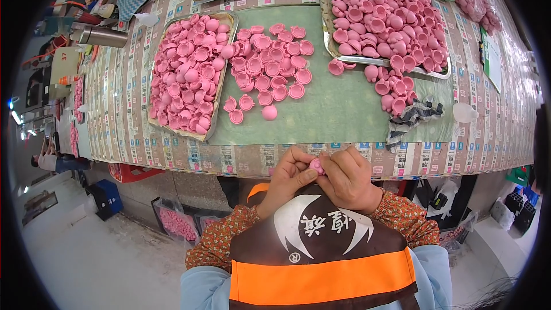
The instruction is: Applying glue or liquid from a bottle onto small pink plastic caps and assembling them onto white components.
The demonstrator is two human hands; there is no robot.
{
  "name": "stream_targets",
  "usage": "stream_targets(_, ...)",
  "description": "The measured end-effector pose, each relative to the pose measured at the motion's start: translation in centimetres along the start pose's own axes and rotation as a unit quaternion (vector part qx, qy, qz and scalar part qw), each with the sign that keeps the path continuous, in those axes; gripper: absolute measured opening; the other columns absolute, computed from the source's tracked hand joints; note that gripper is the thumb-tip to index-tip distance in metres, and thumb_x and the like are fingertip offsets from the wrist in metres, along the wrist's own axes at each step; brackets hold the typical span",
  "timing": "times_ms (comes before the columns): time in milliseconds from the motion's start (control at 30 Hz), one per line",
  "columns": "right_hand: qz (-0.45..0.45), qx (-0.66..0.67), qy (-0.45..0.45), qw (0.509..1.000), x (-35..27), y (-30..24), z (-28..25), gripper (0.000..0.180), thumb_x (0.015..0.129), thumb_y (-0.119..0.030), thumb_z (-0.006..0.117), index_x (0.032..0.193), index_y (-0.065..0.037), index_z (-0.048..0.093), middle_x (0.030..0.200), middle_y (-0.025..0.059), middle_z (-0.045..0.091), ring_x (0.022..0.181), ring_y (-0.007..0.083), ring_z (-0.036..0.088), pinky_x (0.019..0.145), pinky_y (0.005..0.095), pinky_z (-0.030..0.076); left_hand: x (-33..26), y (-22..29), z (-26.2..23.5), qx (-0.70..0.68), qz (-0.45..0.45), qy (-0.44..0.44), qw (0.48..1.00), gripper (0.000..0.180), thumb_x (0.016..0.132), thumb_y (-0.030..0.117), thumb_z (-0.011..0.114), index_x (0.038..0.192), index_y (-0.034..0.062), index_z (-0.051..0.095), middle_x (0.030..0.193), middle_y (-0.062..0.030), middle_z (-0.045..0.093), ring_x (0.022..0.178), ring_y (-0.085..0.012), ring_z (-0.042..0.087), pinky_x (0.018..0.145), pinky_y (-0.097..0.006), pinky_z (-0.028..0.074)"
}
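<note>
Close to the table's near edge, in front of my apron, my two hands meet around one small pink plastic piece (317,165). The piece looks rounded, with raised details; the fingers cover much of it. My left hand (291,177) pinches it from the left between thumb and curled fingers. From the right, the fingertips of my right hand (349,179) press against it. Beyond the hands, loose pink hollow shells (270,63) lie on a green mat (321,116), most with their round openings showing. A single pink ball-like piece (269,113) lies nearest me among them.
Left of the loose shells stands a heaped metal tray (217,116); another heaped tray (344,59) is at the far right, with shells spilling over its near edge. A crumpled dark cloth (414,119) and a white squeeze bottle (465,113) lie at right. A steel flask (102,36) lies far left.
</note>
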State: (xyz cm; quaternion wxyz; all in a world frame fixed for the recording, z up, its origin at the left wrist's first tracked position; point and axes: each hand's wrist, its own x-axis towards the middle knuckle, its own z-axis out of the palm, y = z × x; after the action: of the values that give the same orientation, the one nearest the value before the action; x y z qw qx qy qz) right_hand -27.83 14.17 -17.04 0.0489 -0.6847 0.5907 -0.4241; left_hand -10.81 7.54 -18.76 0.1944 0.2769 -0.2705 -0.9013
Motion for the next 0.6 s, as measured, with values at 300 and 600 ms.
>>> stream_targets(300,0.002,0.002,-0.001,1.0,0.02,0.05,0.13,0.024,0.063,-0.003,0.071,0.086,0.002,0.065,0.078,0.0086,0.051,0.066,0.023,0.049,0.054,0.0329,0.042,0.08,0.2,0.24,-0.006,0.001,0.006,1.0,0.021,0.095,0.007,0.064,0.111,0.004,0.05,0.107,-0.0072,0.063,0.099,-0.0099,0.061,0.089,-0.025,0.048)
stream_targets(600,-0.001,0.001,-0.006,1.0,0.13,0.14,0.1,0.024,0.063,-0.003,0.072,0.086,0.002,0.065,0.078,0.0084,0.051,0.066,0.023,0.05,0.055,0.0331,0.043,0.14,0.31,0.25,-0.007,0.003,0.008,1.0,0.02,0.095,0.005,0.062,0.111,0.0034,0.05,0.106,-0.0078,0.063,0.098,-0.0104,0.061,0.088,-0.025,0.049)
